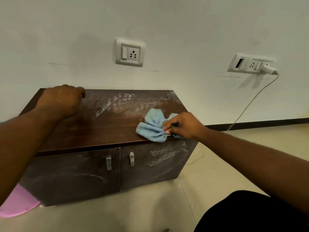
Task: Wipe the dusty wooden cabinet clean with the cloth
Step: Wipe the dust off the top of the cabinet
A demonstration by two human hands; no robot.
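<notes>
Cloth (151, 128), R hand (184, 125): prob. over cabinet (100, 128) edge

A plain indoor room, sparsely furnished; whether it belongs to a home or an office cannot be told. A bare, off-white painted wall (167, 22) carries two white switch-and-socket plates, one (130, 52) above a low dark wooden cabinet (100, 128) and another (247, 63) further right with a white adapter (269, 69) plugged in and its cable (247, 106) trailing down to the floor. A dark skirting board (259, 123) runs along the foot of the wall above a beige tiled floor (150, 206). The cabinet stands on the floor against the wall and has two doors with metal handles (108, 162). A pink plastic item (18, 203) lies beside it.
</notes>
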